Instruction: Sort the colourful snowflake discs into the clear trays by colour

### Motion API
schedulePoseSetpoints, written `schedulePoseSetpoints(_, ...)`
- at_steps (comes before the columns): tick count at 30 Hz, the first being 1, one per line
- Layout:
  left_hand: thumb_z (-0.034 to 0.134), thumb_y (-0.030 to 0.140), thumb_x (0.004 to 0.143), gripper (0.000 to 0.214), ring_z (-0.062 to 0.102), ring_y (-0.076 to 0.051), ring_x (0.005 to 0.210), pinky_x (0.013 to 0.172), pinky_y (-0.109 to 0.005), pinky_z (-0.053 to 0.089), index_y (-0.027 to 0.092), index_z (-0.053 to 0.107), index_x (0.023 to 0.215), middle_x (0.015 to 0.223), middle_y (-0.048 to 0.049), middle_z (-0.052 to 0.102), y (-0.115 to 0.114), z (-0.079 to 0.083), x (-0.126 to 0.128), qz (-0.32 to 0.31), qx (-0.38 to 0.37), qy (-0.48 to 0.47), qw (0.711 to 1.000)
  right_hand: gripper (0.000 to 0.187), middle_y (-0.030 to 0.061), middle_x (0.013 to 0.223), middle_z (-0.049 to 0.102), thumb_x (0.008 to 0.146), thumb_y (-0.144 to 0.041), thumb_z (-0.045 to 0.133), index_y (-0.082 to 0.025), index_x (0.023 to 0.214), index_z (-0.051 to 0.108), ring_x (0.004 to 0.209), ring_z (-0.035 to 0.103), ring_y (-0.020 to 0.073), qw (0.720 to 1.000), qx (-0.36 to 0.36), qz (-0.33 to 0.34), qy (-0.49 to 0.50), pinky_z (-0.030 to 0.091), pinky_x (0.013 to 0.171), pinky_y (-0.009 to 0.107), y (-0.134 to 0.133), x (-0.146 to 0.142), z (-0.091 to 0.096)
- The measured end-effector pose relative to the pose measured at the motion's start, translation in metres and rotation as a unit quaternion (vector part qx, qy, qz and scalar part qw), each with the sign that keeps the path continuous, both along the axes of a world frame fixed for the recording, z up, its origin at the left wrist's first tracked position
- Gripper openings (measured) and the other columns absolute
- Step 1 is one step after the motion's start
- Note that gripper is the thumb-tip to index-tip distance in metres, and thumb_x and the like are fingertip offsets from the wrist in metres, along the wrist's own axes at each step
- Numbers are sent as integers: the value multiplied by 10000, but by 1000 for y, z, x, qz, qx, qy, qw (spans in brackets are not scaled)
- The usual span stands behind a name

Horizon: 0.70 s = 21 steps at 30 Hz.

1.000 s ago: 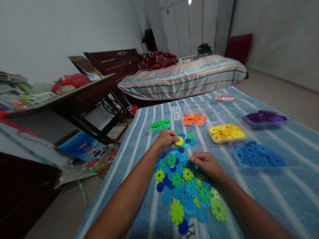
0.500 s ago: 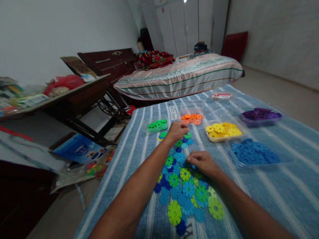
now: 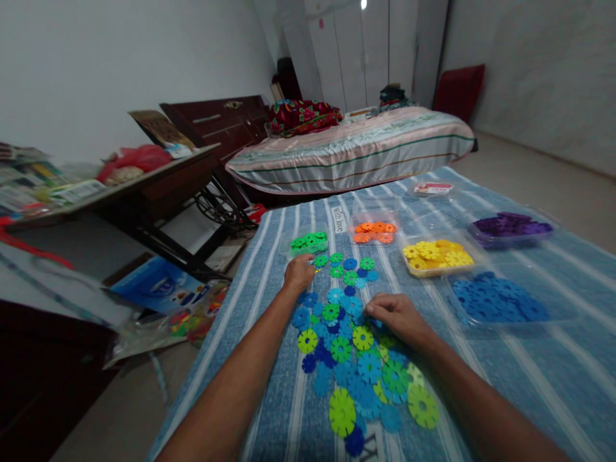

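My left hand (image 3: 299, 273) is closed at the far left of the loose discs, just in front of a clear box with green discs (image 3: 308, 241). Its fingertips are beside a green notched disc (image 3: 321, 260); whatever they may hold is hidden. My right hand (image 3: 397, 314) rests with curled fingers at the right side of the heap, thumb and forefinger together over blue discs. What it may grip does not show. Between my forearms spreads a heap of flower-shaped plastic discs (image 3: 341, 349) in blue, green and lime, some overlapping.
Clear boxes hold orange discs (image 3: 374, 231), yellow discs (image 3: 437, 253), purple discs (image 3: 511, 226) and blue discs (image 3: 498, 298). A striped blue cloth (image 3: 269, 359) covers the surface. A cluttered table (image 3: 158, 168) stands left, with a bed (image 3: 356, 151) beyond.
My left hand has moved left and nearer, from in front of the orange box to below the green one, uncovering several green and blue discs. My right hand stays beside the heap.
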<state>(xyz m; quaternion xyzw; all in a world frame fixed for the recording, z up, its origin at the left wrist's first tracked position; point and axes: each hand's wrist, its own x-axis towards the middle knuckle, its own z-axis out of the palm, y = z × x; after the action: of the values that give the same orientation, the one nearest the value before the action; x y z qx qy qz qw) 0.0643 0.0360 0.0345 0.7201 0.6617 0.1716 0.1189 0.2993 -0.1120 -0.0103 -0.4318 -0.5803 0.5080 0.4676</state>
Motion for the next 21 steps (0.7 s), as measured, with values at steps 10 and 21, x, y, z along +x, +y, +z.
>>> schedulePoseSetpoints(10, 606, 157, 792, 314, 630, -225, 1069, 942, -291, 457, 178, 679, 1097, 1129, -81, 704, -5, -14, 1, -35, -15, 81, 996, 502, -5, 591, 465, 788, -602, 611, -185, 514, 559, 596, 453, 132, 1000, -2, -4, 1, 370, 587, 280, 0, 0, 4)
schedulePoseSetpoints(21, 547, 127, 809, 341, 627, -248, 1140, 1028, -354, 464, 192, 699, 1108, 1166, -81, 710, -12, -19, 0, -79, 27, 110, 990, 514, 1, 596, 476, 778, -626, 621, -183, 521, 572, 601, 456, 137, 1000, -8, -2, 6, 380, 586, 283, 0, 0, 3)
